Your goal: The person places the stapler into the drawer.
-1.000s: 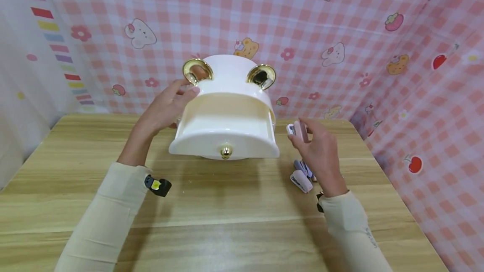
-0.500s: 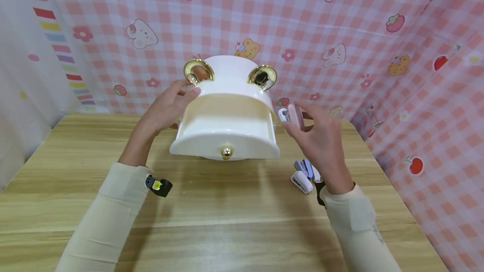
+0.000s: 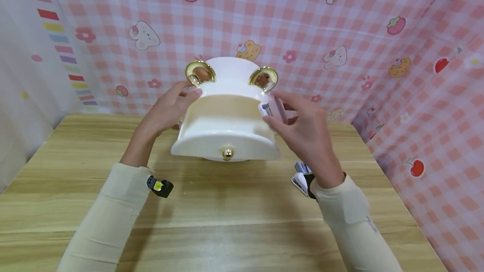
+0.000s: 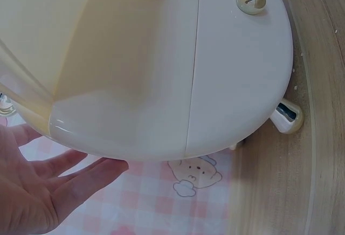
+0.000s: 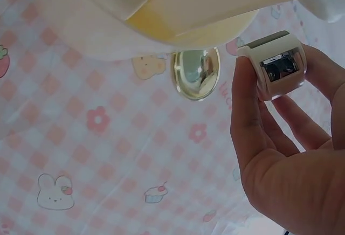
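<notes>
The right grip (image 3: pixel 306 125) pinches a pale pink stapler (image 3: pixel 279 110) between its thumb and fingers, the thumb on the near side. Just left of the right grip is the drawer (image 3: pixel 204 142), pulled out of a glossy white box (image 3: pixel 230 70); the stapler is close by its right edge, and whether the two touch cannot be told. The left grip (image 3: pixel 168 106) rests against the opposite side of the box, fingers extended and thumb at the front rim, just below one gold ear (image 3: pixel 200 73). The other gold ear (image 3: pixel 263 79) is just beyond the right grip's fingertips. A round gold knob (image 3: pixel 227 153) on the drawer front lies between the two grips, nearer the person. Also nearer the person than the right grip, a white stapler (image 3: pixel 300 183) and a bluish stapler (image 3: pixel 302 167) lie on the wooden tabletop (image 3: pixel 227 221), partly hidden by the wrist. Behind both grips hangs a pink gingham cloth (image 3: pixel 227 20).
</notes>
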A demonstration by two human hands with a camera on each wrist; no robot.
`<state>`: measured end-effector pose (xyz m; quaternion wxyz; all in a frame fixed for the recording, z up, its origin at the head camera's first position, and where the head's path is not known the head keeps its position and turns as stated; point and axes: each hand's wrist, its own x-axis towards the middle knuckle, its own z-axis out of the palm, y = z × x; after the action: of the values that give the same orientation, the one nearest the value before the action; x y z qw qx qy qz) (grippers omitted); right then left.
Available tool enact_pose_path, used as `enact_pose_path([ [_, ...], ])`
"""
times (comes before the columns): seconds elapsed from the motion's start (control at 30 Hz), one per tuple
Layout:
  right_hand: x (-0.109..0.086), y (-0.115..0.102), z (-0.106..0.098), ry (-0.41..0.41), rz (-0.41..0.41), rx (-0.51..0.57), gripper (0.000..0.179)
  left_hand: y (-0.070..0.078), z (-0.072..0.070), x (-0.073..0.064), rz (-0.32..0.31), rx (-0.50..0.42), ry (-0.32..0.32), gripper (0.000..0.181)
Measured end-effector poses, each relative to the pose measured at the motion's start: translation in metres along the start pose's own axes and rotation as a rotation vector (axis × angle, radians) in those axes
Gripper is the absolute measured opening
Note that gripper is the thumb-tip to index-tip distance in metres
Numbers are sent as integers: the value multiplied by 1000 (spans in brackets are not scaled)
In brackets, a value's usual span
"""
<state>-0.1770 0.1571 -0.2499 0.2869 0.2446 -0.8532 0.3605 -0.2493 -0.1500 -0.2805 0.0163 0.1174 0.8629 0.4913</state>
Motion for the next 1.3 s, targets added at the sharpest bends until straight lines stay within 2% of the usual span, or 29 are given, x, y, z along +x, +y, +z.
enact_pose_path([
  [0.23,10,-7,8,-82,-36,44,50,-1,0,0,7,3,7,82],
  [0.37,16,-11,13,-137,-68,34,50,-1,-1,-1,2,3,7,84],
  [0.53,26,-15,21,-222,-164,15,48,0,-1,-1,-4,-5,16,84],
  [0.7,37,-19,26,-270,-272,-26,45,1,0,0,-3,1,31,83],
  [0.83,46,-21,30,-316,-319,-27,44,2,1,0,-16,-2,31,83],
  [1.03,58,-18,34,-446,-386,-7,42,4,6,1,-34,-9,23,84],
  [1.3,75,-15,44,-627,-484,-73,39,4,11,6,-19,2,17,84],
])
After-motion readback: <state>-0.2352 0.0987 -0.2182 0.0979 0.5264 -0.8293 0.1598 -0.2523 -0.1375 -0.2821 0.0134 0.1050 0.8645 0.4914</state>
